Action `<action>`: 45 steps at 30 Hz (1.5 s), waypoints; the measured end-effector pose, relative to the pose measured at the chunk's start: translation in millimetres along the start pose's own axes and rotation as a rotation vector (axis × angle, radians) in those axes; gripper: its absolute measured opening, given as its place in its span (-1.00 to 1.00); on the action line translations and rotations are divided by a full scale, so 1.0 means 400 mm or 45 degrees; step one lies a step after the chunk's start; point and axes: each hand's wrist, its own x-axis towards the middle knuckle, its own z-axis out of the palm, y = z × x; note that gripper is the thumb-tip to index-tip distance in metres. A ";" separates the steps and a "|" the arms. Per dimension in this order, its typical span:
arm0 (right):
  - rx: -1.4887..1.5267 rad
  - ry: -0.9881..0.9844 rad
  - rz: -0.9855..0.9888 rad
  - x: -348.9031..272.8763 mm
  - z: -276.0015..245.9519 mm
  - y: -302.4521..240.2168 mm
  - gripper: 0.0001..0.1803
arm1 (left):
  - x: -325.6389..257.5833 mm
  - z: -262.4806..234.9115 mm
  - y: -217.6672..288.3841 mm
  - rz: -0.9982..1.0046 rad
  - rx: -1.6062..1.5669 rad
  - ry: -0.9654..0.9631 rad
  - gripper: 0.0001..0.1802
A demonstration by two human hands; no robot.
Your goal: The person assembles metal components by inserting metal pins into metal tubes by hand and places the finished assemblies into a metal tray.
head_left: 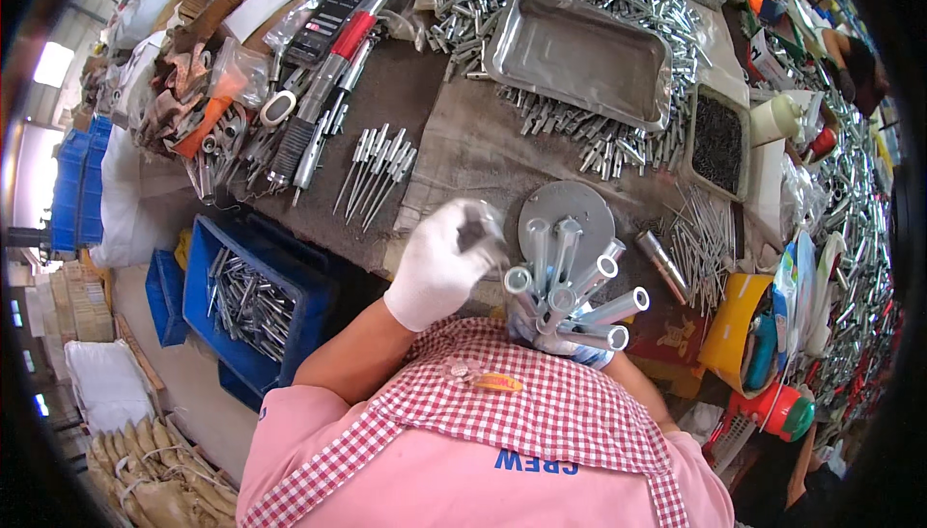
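Note:
My left hand (pixel 439 263), in a white glove with dark-stained fingers, is raised just left of a bundle of shiny metal tubes (pixel 558 304). Its fingers curl toward the thumb but are smeared by motion, so whether anything is between them does not show. Low in front of the checked apron, my right hand (pixel 591 355) grips the bundle; the tubes hide most of its fingers. The tubes fan out with their hollow ends up. Beyond them lies a grey round disc (pixel 570 209) on the bench.
An empty metal tray (pixel 579 60) rests on heaped metal parts. Slim pointed rods (pixel 375 176) lie in rows at left. Below stands a blue crate (pixel 253 301) of metal pieces. At right are a box of dark screws (pixel 717 142), loose thin rods (pixel 705 248) and a yellow container (pixel 736 330).

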 end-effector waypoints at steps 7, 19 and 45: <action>-0.165 -0.114 -0.151 -0.025 0.018 0.013 -0.42 | 0.047 -0.084 0.074 0.670 -0.519 0.285 -0.21; -0.415 -0.073 0.057 -0.088 0.022 0.001 -0.40 | -0.005 -0.033 0.058 0.802 -0.210 -0.175 -0.29; -0.897 -0.183 0.173 -0.082 0.002 -0.022 -0.36 | -0.045 0.011 0.021 0.662 -0.348 -0.261 -0.52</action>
